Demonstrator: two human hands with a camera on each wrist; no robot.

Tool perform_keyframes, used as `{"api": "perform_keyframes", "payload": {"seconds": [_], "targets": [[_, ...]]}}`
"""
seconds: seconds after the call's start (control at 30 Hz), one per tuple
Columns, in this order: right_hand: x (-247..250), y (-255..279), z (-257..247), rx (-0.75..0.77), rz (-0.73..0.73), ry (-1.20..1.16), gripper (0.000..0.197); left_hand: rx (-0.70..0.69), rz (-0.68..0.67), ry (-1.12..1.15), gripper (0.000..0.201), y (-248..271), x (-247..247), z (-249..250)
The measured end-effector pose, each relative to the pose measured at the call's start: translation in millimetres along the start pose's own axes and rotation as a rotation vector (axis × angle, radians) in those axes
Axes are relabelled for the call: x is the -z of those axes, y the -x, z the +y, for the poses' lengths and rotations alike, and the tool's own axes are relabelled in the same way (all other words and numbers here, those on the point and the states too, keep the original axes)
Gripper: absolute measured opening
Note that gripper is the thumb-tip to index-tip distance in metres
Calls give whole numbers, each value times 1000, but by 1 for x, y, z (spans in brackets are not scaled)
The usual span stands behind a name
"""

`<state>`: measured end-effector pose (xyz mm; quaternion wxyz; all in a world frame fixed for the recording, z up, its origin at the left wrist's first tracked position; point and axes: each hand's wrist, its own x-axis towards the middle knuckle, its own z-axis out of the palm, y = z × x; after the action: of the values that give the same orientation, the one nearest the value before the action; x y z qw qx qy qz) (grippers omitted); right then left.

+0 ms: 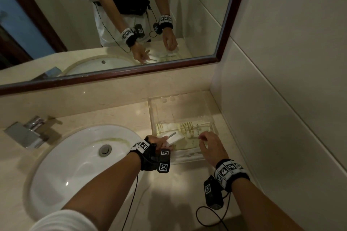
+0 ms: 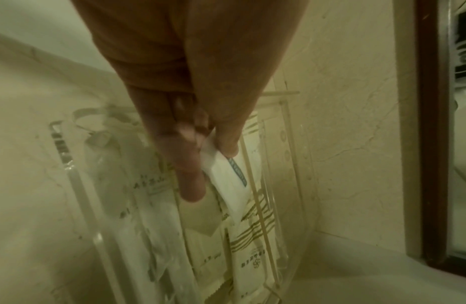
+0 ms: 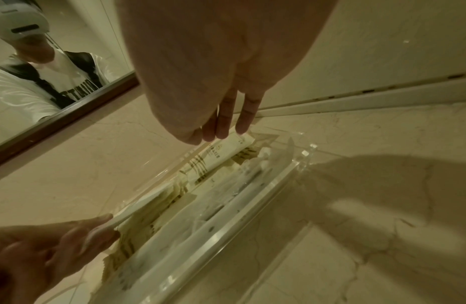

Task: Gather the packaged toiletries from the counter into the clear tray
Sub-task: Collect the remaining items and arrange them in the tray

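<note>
A clear tray stands on the beige counter against the right wall, with several cream striped packets lying in its near half. My left hand pinches a flat white packet with a blue stripe over the tray's left edge. The left wrist view shows thumb and fingers closed on that packet's end, above the tray. My right hand reaches into the tray's right side. Its fingertips pinch the end of a cream packet inside the tray.
A white sink with a chrome faucet lies left of the tray. A framed mirror runs along the back and a tiled wall closes the right side. Bare counter lies in front of the tray.
</note>
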<state>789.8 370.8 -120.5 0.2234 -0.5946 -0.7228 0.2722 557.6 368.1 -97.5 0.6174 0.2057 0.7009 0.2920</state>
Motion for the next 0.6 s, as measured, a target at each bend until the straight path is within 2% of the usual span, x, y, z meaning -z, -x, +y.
{"api": "perform_keyframes", "payload": {"seconds": [0.17, 0.3, 0.43, 0.5, 0.6], "targets": [[-2, 0, 0, 5, 7, -13, 9, 14, -96, 64, 17, 7, 12, -2], [-2, 1, 1, -4, -1, -15, 10, 35, 20, 18, 14, -5, 9, 7], [-2, 1, 0, -2, -7, -16, 11, 21, -25, 38, 25, -3, 5, 4], [-2, 1, -1, 6, -6, -13, 11, 57, -24, 71, 19, -5, 6, 3], [-2, 0, -2, 19, -4, -13, 11, 51, -20, -29, 10, -10, 11, 5]]}}
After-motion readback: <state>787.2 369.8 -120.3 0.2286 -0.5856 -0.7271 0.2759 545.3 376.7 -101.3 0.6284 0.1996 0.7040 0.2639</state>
